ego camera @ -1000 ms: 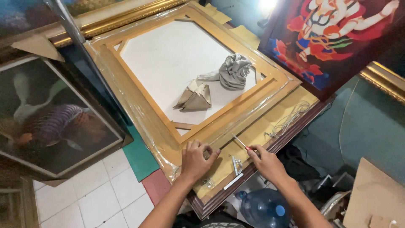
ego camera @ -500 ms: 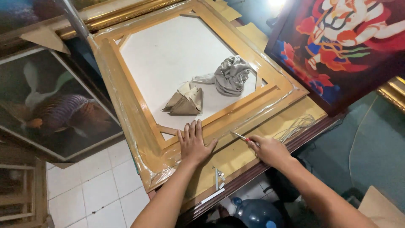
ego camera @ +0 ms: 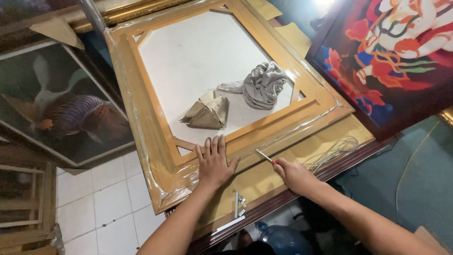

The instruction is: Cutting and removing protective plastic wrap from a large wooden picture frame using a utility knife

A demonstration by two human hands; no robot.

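A large wooden picture frame [ego camera: 150,137], wrapped in clear plastic, lies face down with its white backing up. My left hand [ego camera: 214,163] presses flat on the frame's near rail, fingers spread. My right hand [ego camera: 293,174] grips a small screwdriver [ego camera: 264,156] with a red handle, its metal tip touching the outer edge of the same rail. On the backing lie a folded brown cardboard corner piece [ego camera: 207,112] and a crumpled grey cloth [ego camera: 262,85].
A coil of pale wire [ego camera: 337,150] and small metal brackets [ego camera: 239,204] lie on the yellow-brown board under the frame. A colourful painting [ego camera: 396,52] leans at right, a fish painting [ego camera: 66,113] at left. White floor tiles and a blue water jug [ego camera: 283,238] lie below.
The view has shifted and my left hand slid up from the board onto the frame's near rail and spread flat. My right hand has kept the screwdriver and brought its tip to the rail's edge.
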